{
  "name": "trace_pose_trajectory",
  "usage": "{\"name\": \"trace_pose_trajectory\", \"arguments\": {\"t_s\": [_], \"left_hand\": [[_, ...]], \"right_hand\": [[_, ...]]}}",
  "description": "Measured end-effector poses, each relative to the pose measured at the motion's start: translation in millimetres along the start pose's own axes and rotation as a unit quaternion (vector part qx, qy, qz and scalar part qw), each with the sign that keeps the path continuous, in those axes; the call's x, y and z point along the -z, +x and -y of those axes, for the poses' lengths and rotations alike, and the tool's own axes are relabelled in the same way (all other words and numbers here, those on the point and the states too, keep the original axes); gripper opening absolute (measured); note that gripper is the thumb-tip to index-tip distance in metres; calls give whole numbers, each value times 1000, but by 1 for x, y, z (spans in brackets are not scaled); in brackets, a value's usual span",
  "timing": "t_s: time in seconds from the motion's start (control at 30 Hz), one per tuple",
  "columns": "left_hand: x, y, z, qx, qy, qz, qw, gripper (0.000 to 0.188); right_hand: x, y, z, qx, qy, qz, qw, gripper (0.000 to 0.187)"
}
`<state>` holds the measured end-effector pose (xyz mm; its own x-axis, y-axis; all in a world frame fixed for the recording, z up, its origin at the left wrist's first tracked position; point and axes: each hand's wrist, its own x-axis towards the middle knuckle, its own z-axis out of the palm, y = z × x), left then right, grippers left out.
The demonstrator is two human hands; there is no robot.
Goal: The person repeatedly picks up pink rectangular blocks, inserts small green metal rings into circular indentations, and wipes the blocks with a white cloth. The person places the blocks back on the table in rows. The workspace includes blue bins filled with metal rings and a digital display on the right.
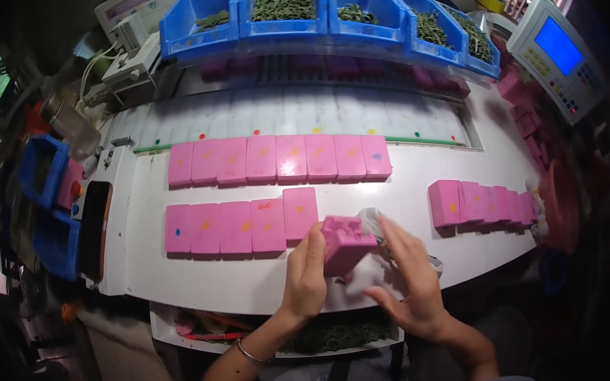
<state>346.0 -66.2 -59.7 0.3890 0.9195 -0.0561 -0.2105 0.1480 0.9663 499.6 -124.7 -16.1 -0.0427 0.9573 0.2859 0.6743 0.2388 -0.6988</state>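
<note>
Head view, hands & blocks. L hand (304, 276): extending up from lower edge, fingers & thumb gripping block; wrist wearing thin bracelet (249, 355). R hand (418, 282): slightly blurred, fingers pointing up, thumb spreading wide, hanging open just beside block; contact can't be told.

Block (344, 253): pink, sitting in L hand over near part of table (408, 186), tilting, notched end w/ slots showing. Grey item (370, 220): lying partly hidden behind R hand, kind unclear.

Back row (277, 160): 8 pink pcs, oblong, smooth-faced, standing side by side, bearing small coloured marks. Front row (222, 228): 5 similar pcs, rightmost sitting slightly farther back. R row (474, 202): more pink pcs. Table: white, smooth. Bins (281, 30): blue, plastic-looking, holding loose green bits (282, 7).
</note>
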Motion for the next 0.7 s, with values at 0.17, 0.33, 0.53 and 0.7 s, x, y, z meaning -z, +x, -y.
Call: {"name": "trace_pose_trajectory", "arguments": {"t_s": [0.17,0.33,0.53,0.7], "left_hand": [[-1,-8,-14,-8,-69,105,992,75],[13,-3,-21,9,-41,148,988,64],[30,-4,-28,5,-36,101,994,62],[69,8,-50,20,17,-2,1000,63]], "right_hand": [[-10,14,-4,-58,262,2,963,37],[-14,22,4,-59,284,9,957,22],[-35,35,6,-76,299,33,951,34],[-56,58,-2,-11,158,33,987,68]]}}
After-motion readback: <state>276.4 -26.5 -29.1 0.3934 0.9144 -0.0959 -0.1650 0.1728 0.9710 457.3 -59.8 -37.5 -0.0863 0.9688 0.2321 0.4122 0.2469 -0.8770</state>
